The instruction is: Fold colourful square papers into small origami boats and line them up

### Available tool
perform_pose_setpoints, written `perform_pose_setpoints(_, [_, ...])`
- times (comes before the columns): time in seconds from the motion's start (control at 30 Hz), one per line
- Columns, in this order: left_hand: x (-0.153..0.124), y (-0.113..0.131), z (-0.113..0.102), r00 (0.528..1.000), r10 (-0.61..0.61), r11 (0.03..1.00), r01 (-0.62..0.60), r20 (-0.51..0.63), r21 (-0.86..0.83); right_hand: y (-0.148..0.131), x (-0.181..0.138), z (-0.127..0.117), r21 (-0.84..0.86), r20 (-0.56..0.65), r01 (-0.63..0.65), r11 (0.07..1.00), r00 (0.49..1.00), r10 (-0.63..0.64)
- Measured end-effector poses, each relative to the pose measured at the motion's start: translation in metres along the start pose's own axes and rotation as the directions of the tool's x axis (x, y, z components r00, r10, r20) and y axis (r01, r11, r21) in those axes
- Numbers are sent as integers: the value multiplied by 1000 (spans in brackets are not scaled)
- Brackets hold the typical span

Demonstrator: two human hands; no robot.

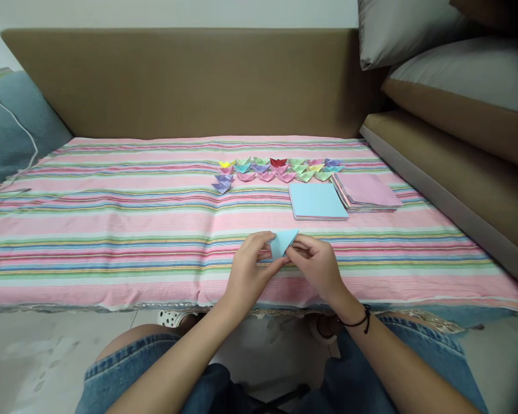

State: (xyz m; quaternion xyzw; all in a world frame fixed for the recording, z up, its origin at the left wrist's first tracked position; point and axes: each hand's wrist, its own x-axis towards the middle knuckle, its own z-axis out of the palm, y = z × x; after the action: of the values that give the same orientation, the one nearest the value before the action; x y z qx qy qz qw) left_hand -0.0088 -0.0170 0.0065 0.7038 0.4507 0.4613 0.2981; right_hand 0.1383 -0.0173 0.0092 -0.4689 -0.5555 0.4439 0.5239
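Note:
Between my hands is a light blue sheet of origami paper [282, 242], folded into a small triangular shape with one point up at the right. My left hand [255, 260] grips its left side and lower edge, with the thumb reaching under toward the right. Fingers of my right hand [315, 260] pinch its right lower edge. Just beyond the hands lies a square stack of light blue paper [318, 201]. A second stack with a pink top sheet [366, 190] sits beside it, its edges uneven.
Several folded paper boats [278, 167] in many colours stand in rows behind the stacks. A striped cloth [112, 230] covers the surface. Cushions [461, 86] are piled at the right, and a white cord [26, 132] runs at the far left.

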Motion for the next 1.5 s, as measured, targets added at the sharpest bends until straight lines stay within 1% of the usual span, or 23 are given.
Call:
perform_pose_setpoints(0.07, [-1, 0, 1, 1000, 2, 999, -2, 15, 35, 0, -2, 1, -74, -4, 48, 996, 999, -48])
perform_pose_setpoints(0.2, [-1, 3, 2, 999, -36, 996, 34, 22, 79, -1, -4, 3, -202, -13, 128, 971, 991, -134])
perform_pose_setpoints(0.3, [-1, 4, 4, 999, -46, 986, 44, 7, 158, -2, -4, 6, -260, -50, 144, 955, 986, -162])
perform_pose_setpoints(0.4, [-3, 1, 7, 1000, 14, 969, -13, -2, 246, -3, -4, 9, -302, -89, 123, 946, 984, -156])
perform_pose_setpoints(0.47, [-4, -1, 9, 996, 91, 953, -90, 10, 288, -3, -4, 10, -295, -104, 94, 951, 986, -130])
perform_pose_setpoints(0.57, [-6, -2, 10, 984, 169, 940, -175, 47, 294, -2, -1, 10, -200, -96, 51, 978, 993, -72])
perform_pose_setpoints(0.67, [-6, 0, 9, 985, 163, 942, -170, 48, 289, -1, 2, 9, -88, -73, 26, 996, 997, -33])
perform_pose_setpoints(0.73, [-6, 2, 8, 987, 156, 934, -160, 36, 319, 1, 3, 8, -63, -66, 26, 998, 997, -30])
perform_pose_setpoints(0.87, [-5, 1, 9, 977, 208, 889, -204, 34, 409, 6, 3, 10, -122, -79, 36, 992, 996, -46])
perform_pose_setpoints(1.0, [-4, 0, 11, 972, 229, 869, -229, 55, 438, 8, 2, 11, -217, -140, 46, 975, 987, -78])
perform_pose_setpoints(1.1, [-4, 1, 13, 975, 217, 886, -221, 58, 408, 6, 4, 13, -205, -144, 54, 977, 986, -85])
perform_pose_setpoints(1.2, [-3, 4, 12, 976, 208, 923, -217, 61, 317, 5, 6, 13, -113, -129, 58, 992, 989, -72])
perform_pose_setpoints(1.3, [1, 7, 7, 978, 201, 958, -209, 60, 194, 4, 10, 8, 8, -95, 43, 999, 995, -42])
perform_pose_setpoints(1.4, [6, 8, -3, 979, 180, 982, -185, 92, 43, 4, 14, 1, 133, -38, -18, 991, 999, 23])
perform_pose_setpoints(1.5, [11, 6, -11, 986, 129, 987, -118, 101, -109, 3, 15, -4, 228, 54, -113, 967, 993, 103])
